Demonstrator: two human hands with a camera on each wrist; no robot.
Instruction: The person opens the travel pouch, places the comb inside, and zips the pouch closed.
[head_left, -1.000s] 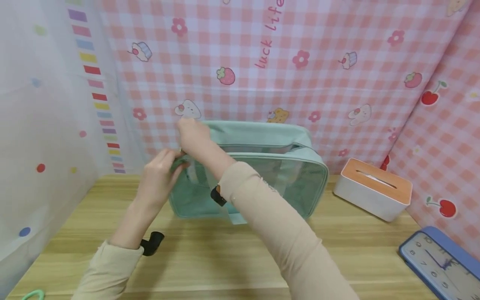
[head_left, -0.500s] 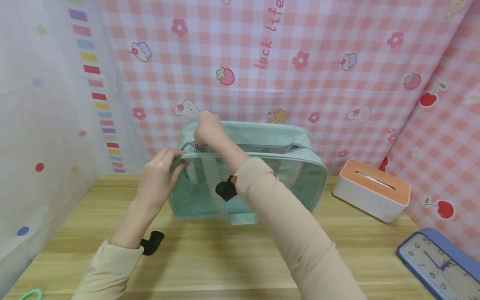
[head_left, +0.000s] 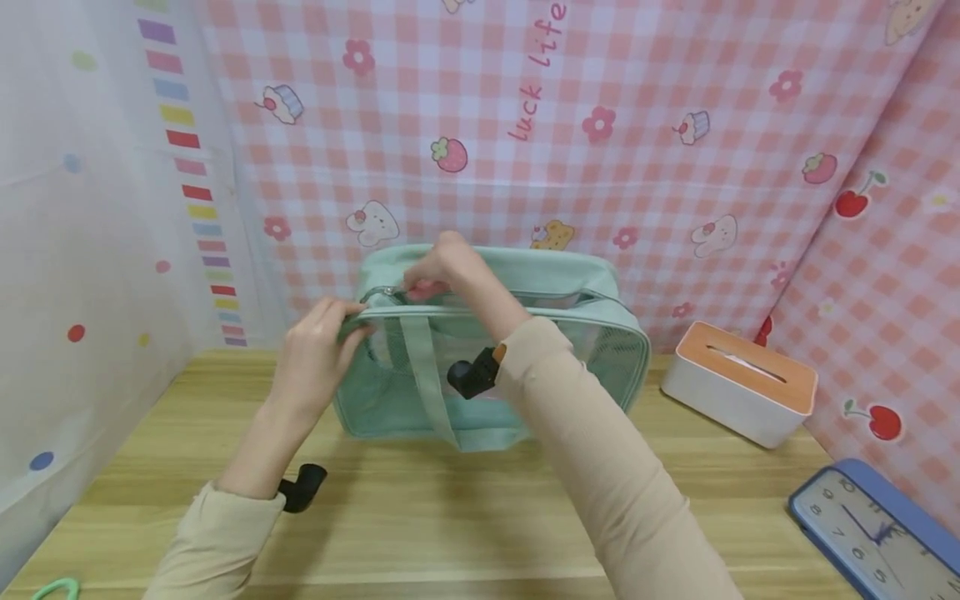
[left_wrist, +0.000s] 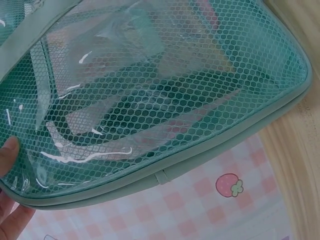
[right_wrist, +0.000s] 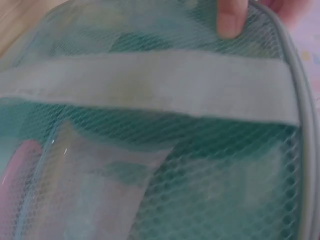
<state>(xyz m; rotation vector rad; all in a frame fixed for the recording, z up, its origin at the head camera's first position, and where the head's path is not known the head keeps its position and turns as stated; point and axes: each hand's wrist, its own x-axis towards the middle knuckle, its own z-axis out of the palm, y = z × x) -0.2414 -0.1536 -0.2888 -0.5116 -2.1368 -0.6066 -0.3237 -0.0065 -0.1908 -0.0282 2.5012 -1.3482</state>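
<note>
We see a mint bag left of the tissue box — left hand pinching its top corner farthest from that box, right hand at its zip, grip there we cannot tell.

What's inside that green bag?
Through the mesh of the bag, a clear packet and something pink show. Glare and blur hide details; whatever lies behind them is covered.
</note>
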